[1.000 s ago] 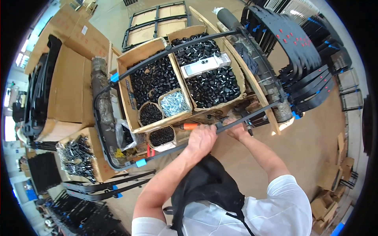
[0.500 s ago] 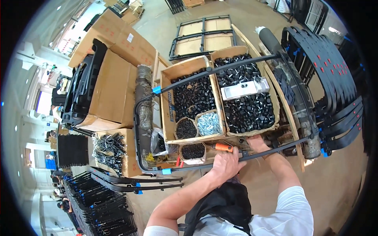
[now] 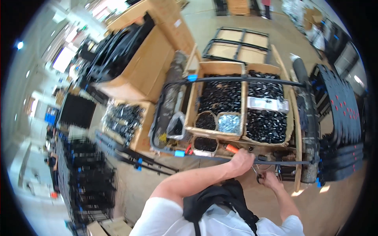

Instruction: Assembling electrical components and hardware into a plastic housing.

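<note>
A black metal frame point(image 3: 272, 162) with rounded corners and blue tape lies across the work stand. My left hand point(image 3: 242, 162) is closed over its near bar. Just beyond that hand lies an orange tool handle point(image 3: 231, 148) with a dark end. My right hand point(image 3: 270, 179) is on the near side of the bar, its fingers closed on a small tool with a dark loop handle point(image 3: 259, 178). A thin metal part of it points toward the bar; blur hides its exact kind.
Beyond the bar stand a wooden box point(image 3: 190, 118) and a cardboard box point(image 3: 290, 133), holding black fittings and silver screws. A white device point(image 3: 263, 104) rests on the fittings. At left is a carton point(image 3: 146, 125) of small parts; curved black tubes point(image 3: 341, 102) are stacked at right.
My right hand has come back from beyond the bar to its near side, with the small tool now showing in it. My left hand stays at the bar. The view has swung.
</note>
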Available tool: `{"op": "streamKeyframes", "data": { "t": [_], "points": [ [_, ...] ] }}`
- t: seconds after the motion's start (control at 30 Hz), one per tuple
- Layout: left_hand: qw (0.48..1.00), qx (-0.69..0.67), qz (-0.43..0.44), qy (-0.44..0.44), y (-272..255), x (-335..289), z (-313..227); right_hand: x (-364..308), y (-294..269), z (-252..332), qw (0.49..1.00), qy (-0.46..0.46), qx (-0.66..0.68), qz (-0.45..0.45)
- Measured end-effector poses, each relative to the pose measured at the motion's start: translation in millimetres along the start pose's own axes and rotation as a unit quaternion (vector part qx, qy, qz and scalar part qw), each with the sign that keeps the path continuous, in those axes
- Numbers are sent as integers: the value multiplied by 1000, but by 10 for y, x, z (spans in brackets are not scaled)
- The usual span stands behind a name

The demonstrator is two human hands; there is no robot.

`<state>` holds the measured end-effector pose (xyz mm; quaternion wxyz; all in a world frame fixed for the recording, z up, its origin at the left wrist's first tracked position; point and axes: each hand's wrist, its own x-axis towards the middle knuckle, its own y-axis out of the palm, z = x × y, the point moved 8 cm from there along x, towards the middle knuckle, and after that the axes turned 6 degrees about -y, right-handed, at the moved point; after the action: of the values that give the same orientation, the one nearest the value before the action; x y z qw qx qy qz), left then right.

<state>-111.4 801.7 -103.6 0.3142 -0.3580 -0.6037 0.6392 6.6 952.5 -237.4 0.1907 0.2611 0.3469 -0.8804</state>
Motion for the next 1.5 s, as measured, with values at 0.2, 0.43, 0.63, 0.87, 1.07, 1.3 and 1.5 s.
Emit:
{"op": "streamKeyframes", "data": {
  "t": [0.2,0.43,0.63,0.87,1.07,1.3,1.5],
  "points": [
    [998,-4,-40,53,-58,-82,98,-786,33,329,961,35,266,68],
    [999,-17,-6,38,531,-21,-82,-979,-762,961,946,-29,315,-73],
    [987,-96,108,74,121,-4,-14,-901,-1223,1738,945,-60,261,-189],
    [987,-66,19,145,509,114,-63,-418,-1109,2970,955,-77,227,-173],
    [947,-294,8,127,397,-109,385,269,-991,4110,961,-120,194,-157],
    [913,-284,-243,-162,-872,-1533,3898,1015,-804,5148,962,-194,170,-89],
    [725,-74,-327,-601,-518,-4251,6977,2078,116,6118,972,-174,148,63]
  ]
}}
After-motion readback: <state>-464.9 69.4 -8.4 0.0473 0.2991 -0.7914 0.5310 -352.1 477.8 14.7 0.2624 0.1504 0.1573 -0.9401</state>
